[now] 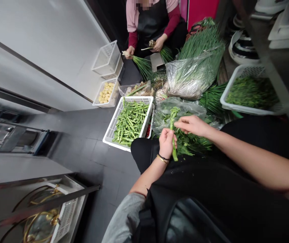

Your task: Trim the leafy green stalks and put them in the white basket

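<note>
My left hand point(166, 143) is closed around a green leafy vegetable stalk point(172, 118), held upright above my lap. From the right, my right hand point(191, 125) reaches across, its thumb and fingers pinched against the side of the same stalk. Loose green leaves point(188, 143) lie just beneath both hands, partly hidden by them. Behind these, an open clear plastic bag point(182, 105) holds more greens. To the left, a white perforated basket point(112, 130) contains many trimmed green stalks point(131, 121).
Opposite me, a person point(153, 25) holds spring onions point(143, 65). A large bag of spring onions point(195, 74) stands at centre right. Beyond it sits a white basket of greens point(226, 101). A basket of peeled potatoes point(107, 92) and stacked crates point(106, 60) line the left wall.
</note>
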Demonstrator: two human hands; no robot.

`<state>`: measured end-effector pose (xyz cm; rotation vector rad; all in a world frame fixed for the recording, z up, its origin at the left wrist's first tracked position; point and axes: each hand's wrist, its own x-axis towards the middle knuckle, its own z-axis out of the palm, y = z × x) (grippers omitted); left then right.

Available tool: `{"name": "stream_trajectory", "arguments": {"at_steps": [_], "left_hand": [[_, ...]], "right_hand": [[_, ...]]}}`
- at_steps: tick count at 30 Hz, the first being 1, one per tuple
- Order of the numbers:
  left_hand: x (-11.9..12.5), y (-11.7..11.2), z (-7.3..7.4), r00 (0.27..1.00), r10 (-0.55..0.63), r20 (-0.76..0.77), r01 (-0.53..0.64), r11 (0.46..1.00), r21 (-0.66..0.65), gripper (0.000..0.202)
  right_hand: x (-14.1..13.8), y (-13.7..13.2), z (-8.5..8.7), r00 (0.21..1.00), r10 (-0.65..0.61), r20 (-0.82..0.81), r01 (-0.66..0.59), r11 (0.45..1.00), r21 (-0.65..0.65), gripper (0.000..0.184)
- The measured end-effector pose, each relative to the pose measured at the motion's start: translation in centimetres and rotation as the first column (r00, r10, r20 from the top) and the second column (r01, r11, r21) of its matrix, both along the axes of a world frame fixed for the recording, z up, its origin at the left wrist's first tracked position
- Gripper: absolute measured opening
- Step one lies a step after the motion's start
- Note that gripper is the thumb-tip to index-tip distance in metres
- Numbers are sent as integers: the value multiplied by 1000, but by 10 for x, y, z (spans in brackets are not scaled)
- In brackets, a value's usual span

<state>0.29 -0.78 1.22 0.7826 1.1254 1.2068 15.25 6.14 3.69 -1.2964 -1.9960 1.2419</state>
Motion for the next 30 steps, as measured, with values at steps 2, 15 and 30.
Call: {"name": "stream_trajectory", "arguments": {"at_steps": [2, 15, 30], "left_hand": [[3, -5, -1, 998, -8, -66, 10, 1000, 28, 38], [4, -8, 12, 932, -171, 321, 208, 974, -85, 36], [-3, -5, 23, 873, -251, 418, 314, 945, -88, 28]], "right_hand": [[-11, 7, -4, 992, -77, -100, 70, 995, -74, 48], [13, -3, -13, 831, -69, -552, -187, 900, -393, 45], [18, -2, -13, 864, 7, -504, -274, 846, -458, 51]]}}
